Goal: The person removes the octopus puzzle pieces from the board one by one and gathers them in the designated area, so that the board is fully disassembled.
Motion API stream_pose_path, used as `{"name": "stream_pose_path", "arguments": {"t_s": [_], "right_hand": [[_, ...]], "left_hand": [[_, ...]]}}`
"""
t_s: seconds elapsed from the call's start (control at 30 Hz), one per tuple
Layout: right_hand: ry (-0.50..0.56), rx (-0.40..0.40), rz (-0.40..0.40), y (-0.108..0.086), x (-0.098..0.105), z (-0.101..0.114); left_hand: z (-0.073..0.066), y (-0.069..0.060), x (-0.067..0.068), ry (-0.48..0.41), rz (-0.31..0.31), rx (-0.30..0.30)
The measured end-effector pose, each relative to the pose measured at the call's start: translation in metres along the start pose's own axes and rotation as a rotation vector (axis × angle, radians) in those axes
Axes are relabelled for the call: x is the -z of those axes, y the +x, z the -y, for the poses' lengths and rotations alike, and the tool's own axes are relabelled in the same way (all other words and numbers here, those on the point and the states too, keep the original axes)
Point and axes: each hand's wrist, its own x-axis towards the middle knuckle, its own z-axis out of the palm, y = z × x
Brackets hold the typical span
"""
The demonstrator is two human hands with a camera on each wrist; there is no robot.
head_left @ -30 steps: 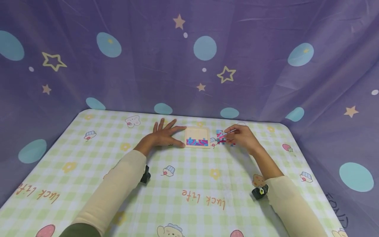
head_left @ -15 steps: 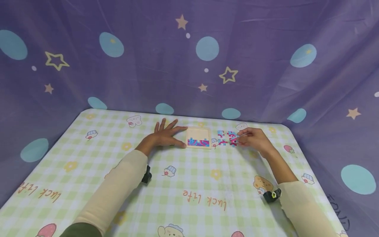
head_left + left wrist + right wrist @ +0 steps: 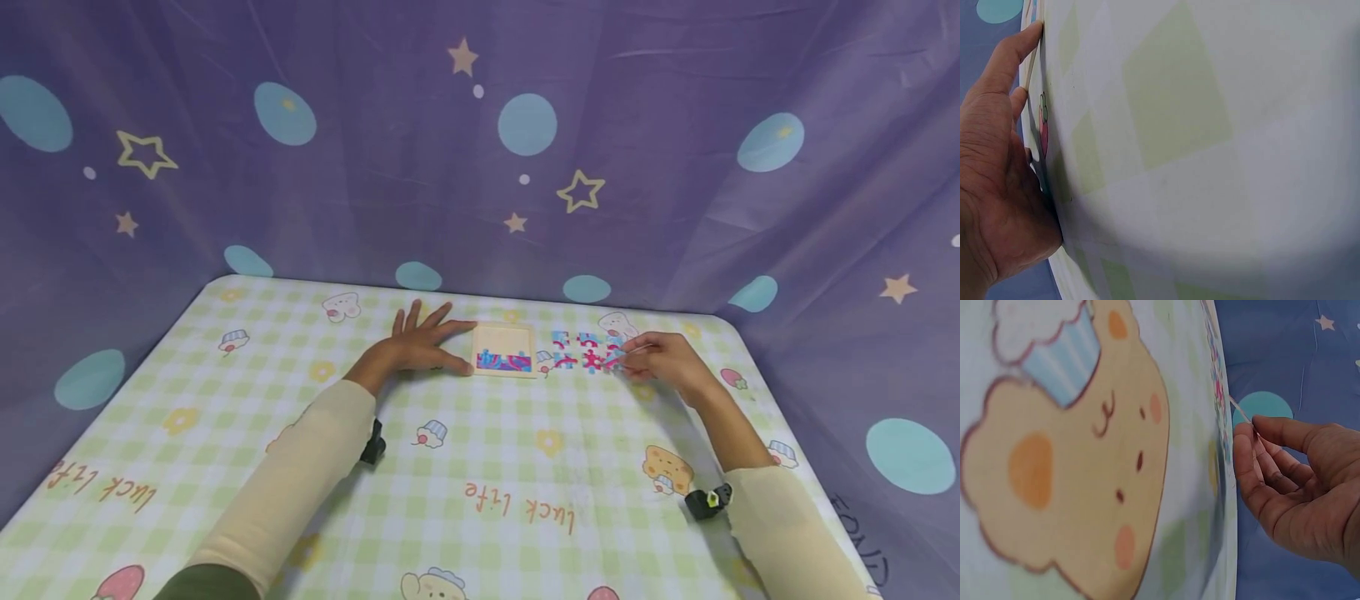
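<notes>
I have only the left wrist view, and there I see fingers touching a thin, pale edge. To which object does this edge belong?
Observer: To a shallow wooden tray; the head view shows its near part filled with pink-and-blue puzzle pieces.
Operator: Understood. And what is the right hand doing, which I do not see?
Observer: In the right wrist view, the right hand pinches a thin piece, seen edge-on.
</notes>
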Motion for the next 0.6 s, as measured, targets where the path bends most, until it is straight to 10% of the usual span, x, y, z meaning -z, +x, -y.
{"name": "stream_pose_path", "arguments": {"t_s": [0.6], "right_hand": [[-0.036,0.004,-0.006,0.009,0.008,-0.017]], "left_hand": [[0.004,0.007,-0.004,0.041,-0.014,0.025]]}}
